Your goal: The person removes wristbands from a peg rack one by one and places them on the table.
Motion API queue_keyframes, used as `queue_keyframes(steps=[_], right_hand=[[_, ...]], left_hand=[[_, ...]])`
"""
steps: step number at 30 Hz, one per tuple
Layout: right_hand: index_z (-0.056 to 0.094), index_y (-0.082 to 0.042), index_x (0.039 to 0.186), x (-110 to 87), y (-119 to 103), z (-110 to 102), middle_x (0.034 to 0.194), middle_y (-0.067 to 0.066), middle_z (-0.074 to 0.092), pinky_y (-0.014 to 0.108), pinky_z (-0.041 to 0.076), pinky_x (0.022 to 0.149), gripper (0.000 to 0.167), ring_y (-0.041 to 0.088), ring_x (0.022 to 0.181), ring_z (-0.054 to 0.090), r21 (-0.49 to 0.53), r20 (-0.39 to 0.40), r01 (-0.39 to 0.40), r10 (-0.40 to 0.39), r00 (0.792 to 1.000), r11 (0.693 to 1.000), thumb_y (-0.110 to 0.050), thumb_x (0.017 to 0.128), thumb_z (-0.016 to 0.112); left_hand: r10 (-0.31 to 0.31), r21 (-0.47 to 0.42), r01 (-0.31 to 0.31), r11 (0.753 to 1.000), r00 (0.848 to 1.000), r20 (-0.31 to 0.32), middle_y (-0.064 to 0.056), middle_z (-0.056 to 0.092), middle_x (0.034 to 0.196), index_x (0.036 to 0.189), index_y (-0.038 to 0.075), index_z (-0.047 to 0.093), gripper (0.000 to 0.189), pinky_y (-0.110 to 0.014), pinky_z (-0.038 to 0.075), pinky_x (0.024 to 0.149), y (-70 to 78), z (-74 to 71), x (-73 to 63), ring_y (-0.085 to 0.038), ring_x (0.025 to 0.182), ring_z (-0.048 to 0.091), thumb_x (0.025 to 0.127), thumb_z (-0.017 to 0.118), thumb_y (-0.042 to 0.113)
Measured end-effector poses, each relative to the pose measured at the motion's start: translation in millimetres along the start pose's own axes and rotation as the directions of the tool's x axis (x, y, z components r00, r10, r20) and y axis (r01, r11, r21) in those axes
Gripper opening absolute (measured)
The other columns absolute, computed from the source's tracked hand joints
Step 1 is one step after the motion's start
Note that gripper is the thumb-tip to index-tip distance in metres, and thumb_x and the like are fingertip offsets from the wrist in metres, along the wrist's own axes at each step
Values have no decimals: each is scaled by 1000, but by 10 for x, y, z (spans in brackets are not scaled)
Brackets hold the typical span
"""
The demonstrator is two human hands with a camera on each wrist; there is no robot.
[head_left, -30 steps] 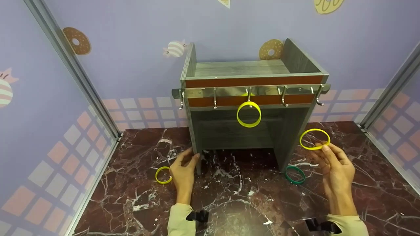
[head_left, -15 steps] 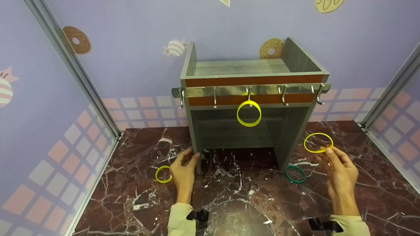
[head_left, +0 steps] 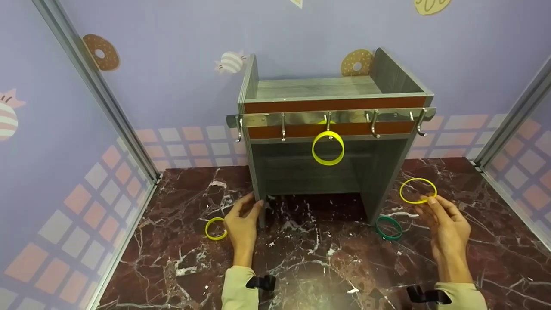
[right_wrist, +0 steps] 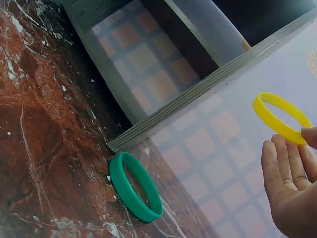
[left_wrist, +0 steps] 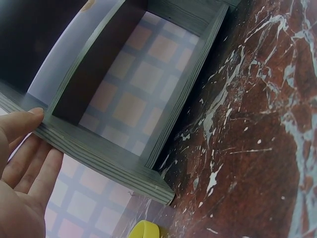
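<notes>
In the head view my left hand (head_left: 242,226) holds the lower front edge of the grey wooden rack's left side panel (head_left: 257,172), thumb on the front and fingers outside. Beside that hand a yellow silicone wristband (head_left: 207,230) stands on the tabletop, partly hidden by it. Between thumb and fingers my right hand (head_left: 450,226) pinches another yellow wristband (right_wrist: 270,118), raised right of the rack and apart from it. A third yellow wristband (head_left: 328,162) hangs from the middle hook (head_left: 329,122). By the rack's right foot is a green wristband (right_wrist: 121,186).
A metal hook rail (head_left: 303,117) with several hooks crosses the rack's front, its ends jutting past both sides. Dark red marbled tabletop (head_left: 301,275) lies beneath. Patterned wall panels (head_left: 172,64) close in the back and both sides.
My right hand has moved slightly down and to the right with the yellow wristband, which now tilts flatter. The left hand stays on the side panel.
</notes>
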State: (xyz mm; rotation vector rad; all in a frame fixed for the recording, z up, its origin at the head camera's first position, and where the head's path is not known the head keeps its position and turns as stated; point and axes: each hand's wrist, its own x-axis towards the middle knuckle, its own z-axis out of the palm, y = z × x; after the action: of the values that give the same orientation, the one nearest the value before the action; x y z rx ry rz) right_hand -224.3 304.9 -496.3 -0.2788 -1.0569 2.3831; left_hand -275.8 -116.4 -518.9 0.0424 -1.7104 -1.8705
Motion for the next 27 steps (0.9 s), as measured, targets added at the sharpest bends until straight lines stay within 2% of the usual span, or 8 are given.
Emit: queue_keyframes(steps=[10,18,24,27], right_hand=[[70,12,113,9,33,-58,97,20,78,35,64,78,14,25,81,78,26,4,-18,18,1000,999,9,99,68],[72,9,108,24,29,-106,96,19,78,34,64,78,9,24,82,78,-30,5,-14,14,1000,999,8,100,68],[74,8,106,41,-3,-125,94,19,78,33,65,75,9,23,80,78,-44,-19,-4,3,1000,999,10,99,69],[74,8,104,51,-20,-129,93,19,78,33,65,74,9,23,78,78,-48,-24,-6,4,1000,999,10,98,69]], left_hand=[[-14,-1,14,1000,1000,-8,-19,78,107,113,-2,80,26,-25,62,77,12,-11,-2,-31,90,78,87,86,-2],[-9,12,9,1000,1000,-4,-17,78,107,113,0,80,26,-24,62,77,33,3,8,-30,92,78,87,87,0],[-27,45,28,999,999,-22,-18,77,107,112,-3,80,25,-21,60,76,35,31,2,-34,95,76,87,85,-6],[-24,45,25,999,999,-28,-22,77,106,110,-7,78,24,-20,60,75,112,42,-17,-38,94,76,87,83,-10]])
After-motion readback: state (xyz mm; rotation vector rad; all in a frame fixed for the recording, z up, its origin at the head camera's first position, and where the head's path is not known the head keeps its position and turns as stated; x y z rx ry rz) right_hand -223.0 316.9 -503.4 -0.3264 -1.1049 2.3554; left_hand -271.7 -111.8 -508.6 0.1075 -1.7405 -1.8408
